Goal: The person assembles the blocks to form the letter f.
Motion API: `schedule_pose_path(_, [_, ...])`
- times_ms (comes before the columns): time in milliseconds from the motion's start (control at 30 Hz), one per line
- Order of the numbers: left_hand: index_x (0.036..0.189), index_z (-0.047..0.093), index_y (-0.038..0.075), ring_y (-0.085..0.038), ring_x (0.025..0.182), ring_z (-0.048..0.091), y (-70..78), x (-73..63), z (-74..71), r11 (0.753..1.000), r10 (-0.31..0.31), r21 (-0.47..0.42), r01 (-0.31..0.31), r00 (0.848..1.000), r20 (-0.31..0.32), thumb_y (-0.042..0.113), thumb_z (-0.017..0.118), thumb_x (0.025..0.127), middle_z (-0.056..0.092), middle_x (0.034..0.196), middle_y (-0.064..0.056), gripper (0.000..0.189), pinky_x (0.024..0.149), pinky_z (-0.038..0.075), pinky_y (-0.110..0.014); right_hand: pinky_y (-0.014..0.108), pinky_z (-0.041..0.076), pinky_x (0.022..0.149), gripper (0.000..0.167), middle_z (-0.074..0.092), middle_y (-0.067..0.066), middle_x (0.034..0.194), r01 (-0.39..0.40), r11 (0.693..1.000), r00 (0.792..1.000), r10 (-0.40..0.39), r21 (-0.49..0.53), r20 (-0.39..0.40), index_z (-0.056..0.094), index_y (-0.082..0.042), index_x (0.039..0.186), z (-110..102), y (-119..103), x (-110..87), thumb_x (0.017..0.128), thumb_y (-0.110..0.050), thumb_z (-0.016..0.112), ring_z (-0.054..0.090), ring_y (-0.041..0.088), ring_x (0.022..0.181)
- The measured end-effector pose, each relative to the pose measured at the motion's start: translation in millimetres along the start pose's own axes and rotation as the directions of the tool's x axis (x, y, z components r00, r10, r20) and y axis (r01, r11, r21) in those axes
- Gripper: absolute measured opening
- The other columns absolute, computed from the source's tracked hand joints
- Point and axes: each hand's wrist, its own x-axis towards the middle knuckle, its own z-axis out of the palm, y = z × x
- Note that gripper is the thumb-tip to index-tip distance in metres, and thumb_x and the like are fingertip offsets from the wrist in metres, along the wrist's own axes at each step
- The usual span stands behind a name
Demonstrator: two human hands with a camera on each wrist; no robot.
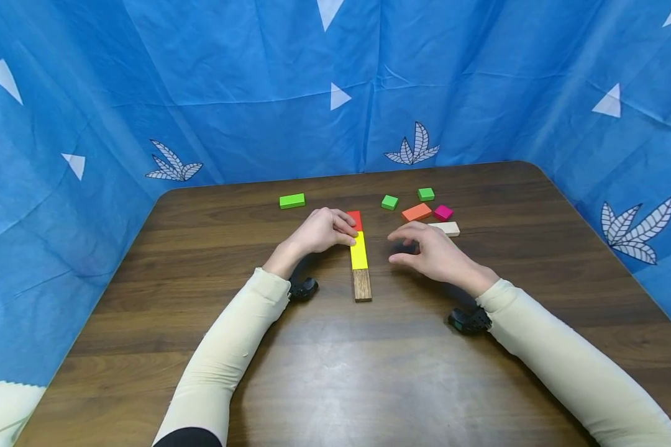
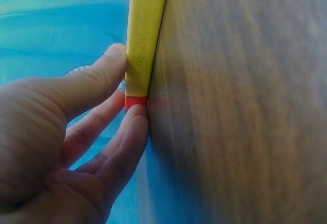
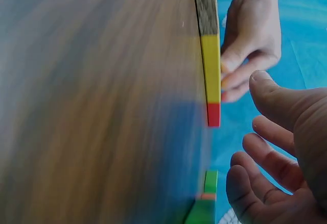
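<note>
L hand (image 1: 320, 231): fingertips on red block (image 1: 355, 217) and yellow block (image 1: 359, 256), not wrapped round | R hand (image 1: 438, 256): spread, holding nothing, near white block (image 1: 451, 230) | red, yellow, brown block (image 1: 362, 285) in line, red towards table's (image 1: 335, 366) far edge | best: light pressure, sides flush, joints tight

The left arm (image 1: 223, 354) and right arm (image 1: 570, 366) reach forward, angled toward each other. The left hand (image 1: 325, 230) has its thumb (image 2: 97, 78) apart from softly bent fingers (image 2: 125, 150); the right hand (image 1: 436, 251) hovers palm inward, 4 fingers loosely curved.
</note>
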Motion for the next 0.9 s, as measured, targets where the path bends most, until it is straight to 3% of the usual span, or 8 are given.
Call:
schedule_pose_path(133, [0.1, 0.086, 0.016, -0.019, 0.121, 0.062, -1.4, -0.2, 0.6, 1.0, 0.003, -0.004, -0.003, 1.0, -0.003, 0.023, 0.087, 0.084, 0.074, 0.119, 0.001, 0.018, 0.103, 0.051, -0.035, 0.042, 0.055, 0.082, 0.048, 0.065, 0.009, 0.129, -0.055, 0.998, 0.998, 0.054, -0.006, -0.012, 0.069, -0.012, 0.133, -6.7, 9.2, -7.4, 0.092, -0.033, 0.08, 0.063, 0.027, 0.108])
schedule_pose_path(567, [0.1, 0.085, 0.015, -0.019, 0.121, 0.062, -2.9, -0.1, 1.0, 1.0, 0.001, -0.023, -0.001, 1.0, -0.003, 0.023, 0.087, 0.084, 0.074, 0.118, 0.001, 0.018, 0.103, 0.052, -0.035, 0.046, 0.053, 0.081, 0.045, 0.069, 0.013, 0.115, -0.13, 0.989, 0.985, 0.121, -0.068, -0.125, 0.071, -0.009, 0.127, -22.0, 30.8, -24.5, 0.088, -0.028, 0.084, 0.064, 0.031, 0.103])
schedule_pose_path(900, [0.1, 0.086, 0.015, -0.019, 0.121, 0.062, -2.8, -0.6, 0.6, 1.0, 0.001, -0.029, -0.001, 1.0, -0.008, 0.023, 0.087, 0.084, 0.074, 0.118, 0.001, 0.018, 0.104, 0.051, -0.035, 0.052, 0.056, 0.086, 0.044, 0.066, 0.017, 0.124, -0.172, 0.982, 0.983, 0.166, -0.078, -0.081, 0.073, -0.007, 0.124, -21.7, 39.0, -26.5, 0.087, -0.029, 0.085, 0.066, 0.032, 0.102])
